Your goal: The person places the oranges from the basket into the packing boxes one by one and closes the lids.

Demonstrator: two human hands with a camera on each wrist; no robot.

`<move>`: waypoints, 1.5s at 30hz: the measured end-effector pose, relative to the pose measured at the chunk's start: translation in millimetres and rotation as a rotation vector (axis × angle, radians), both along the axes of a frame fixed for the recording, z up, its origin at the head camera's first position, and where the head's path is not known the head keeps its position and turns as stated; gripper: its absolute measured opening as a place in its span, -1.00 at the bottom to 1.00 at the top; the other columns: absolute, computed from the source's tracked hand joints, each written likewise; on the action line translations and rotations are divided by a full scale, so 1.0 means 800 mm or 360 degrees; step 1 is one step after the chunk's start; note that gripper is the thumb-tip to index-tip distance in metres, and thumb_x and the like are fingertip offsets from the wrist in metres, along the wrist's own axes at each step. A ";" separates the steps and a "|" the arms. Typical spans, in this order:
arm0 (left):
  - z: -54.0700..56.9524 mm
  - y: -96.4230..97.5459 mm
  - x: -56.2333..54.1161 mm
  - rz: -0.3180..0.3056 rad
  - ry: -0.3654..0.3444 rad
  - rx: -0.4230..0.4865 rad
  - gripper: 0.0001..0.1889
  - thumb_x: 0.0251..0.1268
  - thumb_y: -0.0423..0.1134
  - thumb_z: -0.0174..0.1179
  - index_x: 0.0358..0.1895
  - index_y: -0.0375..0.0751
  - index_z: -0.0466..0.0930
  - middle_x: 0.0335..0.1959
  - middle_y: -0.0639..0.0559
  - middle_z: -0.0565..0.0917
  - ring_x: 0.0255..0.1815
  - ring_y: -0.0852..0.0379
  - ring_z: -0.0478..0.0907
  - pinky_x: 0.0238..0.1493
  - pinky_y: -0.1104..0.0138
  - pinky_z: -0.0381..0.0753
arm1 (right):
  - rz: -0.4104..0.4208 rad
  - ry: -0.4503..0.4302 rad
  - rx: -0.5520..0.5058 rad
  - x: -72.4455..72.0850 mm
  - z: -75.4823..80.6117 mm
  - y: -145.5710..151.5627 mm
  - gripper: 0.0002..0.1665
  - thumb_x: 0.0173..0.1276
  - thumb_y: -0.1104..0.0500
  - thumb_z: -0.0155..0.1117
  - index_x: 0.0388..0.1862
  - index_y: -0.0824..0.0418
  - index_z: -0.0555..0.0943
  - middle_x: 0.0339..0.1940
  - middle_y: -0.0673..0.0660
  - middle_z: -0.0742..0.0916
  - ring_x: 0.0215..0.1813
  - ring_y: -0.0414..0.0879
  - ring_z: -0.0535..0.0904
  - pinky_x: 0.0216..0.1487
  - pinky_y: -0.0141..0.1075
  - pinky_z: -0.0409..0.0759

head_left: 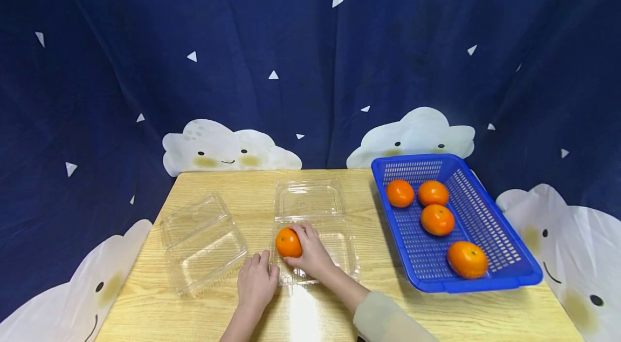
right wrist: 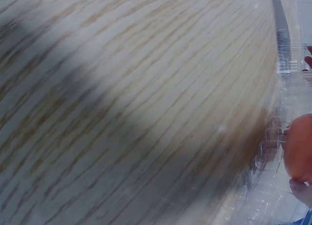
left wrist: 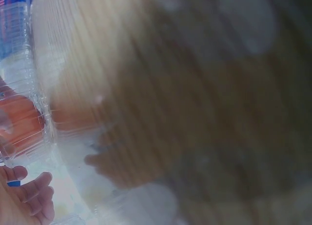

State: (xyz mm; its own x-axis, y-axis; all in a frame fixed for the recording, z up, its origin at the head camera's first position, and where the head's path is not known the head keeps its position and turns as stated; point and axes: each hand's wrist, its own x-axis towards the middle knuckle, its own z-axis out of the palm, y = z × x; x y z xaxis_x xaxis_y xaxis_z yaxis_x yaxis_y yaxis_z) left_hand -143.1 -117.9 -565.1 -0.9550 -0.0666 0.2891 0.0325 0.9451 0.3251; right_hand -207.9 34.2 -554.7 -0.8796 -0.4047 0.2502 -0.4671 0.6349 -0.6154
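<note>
An orange fruit like a mandarin [head_left: 288, 242] sits in the left part of a clear hinged plastic container [head_left: 339, 247], whose lid [head_left: 310, 199] lies folded back. My right hand [head_left: 310, 253] grips the mandarin from its right side, fingers over the top and thumb at the near side. In the right wrist view the mandarin [right wrist: 300, 149] shows at the right edge with fingertips on it. My left hand [head_left: 257, 280] rests by the container's near left corner, its fingers relaxed and holding nothing. The left wrist view shows its fingers [left wrist: 36, 193] beside the container's wall.
A second clear hinged container [head_left: 206, 250] lies opened out on the left of the wooden table [head_left: 194, 320]. On the right stands a blue plastic basket [head_left: 504, 223] with several more mandarins [head_left: 437, 219] inside. A dark blue curtain [head_left: 310, 61] hangs behind the table.
</note>
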 end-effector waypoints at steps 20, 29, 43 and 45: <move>-0.001 0.001 -0.002 0.0003 -0.0038 0.0023 -0.76 0.07 -0.19 0.09 -0.23 -0.26 0.49 -0.46 -0.09 0.48 -0.38 -0.09 0.44 -0.42 0.12 0.41 | -0.0089 -0.0148 -0.0158 -0.002 -0.009 -0.008 -0.10 -0.02 0.04 0.44 0.27 0.15 0.23 0.14 0.20 0.41 0.10 0.06 0.44 0.03 -0.07 0.47; -0.001 0.001 -0.002 0.0002 -0.0067 0.0034 -0.75 0.08 -0.20 0.08 -0.20 -0.26 0.49 -0.45 -0.08 0.49 -0.39 -0.08 0.44 -0.43 0.12 0.40 | -0.0043 -0.0209 -0.0282 -0.002 -0.014 -0.006 -0.07 -0.01 0.08 0.44 0.27 0.26 0.17 0.12 0.24 0.39 0.07 0.07 0.47 0.06 -0.07 0.46; -0.001 0.000 -0.001 0.0006 -0.0101 0.0042 -0.66 0.11 -0.18 0.07 -0.08 -0.30 0.51 -0.33 -0.14 0.55 -0.29 -0.10 0.47 -0.33 0.08 0.44 | -0.0011 -0.0221 -0.0253 -0.001 -0.012 -0.003 -0.06 0.00 0.07 0.43 0.28 0.25 0.15 0.12 0.23 0.39 0.09 0.06 0.46 0.07 -0.07 0.45; -0.001 0.001 0.000 0.0003 -0.0098 0.0042 -0.66 0.11 -0.18 0.07 -0.08 -0.30 0.51 -0.33 -0.14 0.55 -0.29 -0.10 0.47 -0.33 0.08 0.45 | 0.0000 -0.0227 -0.0230 -0.002 -0.012 -0.002 -0.05 0.00 0.05 0.43 0.28 0.24 0.14 0.12 0.23 0.39 0.09 0.06 0.46 0.08 -0.07 0.44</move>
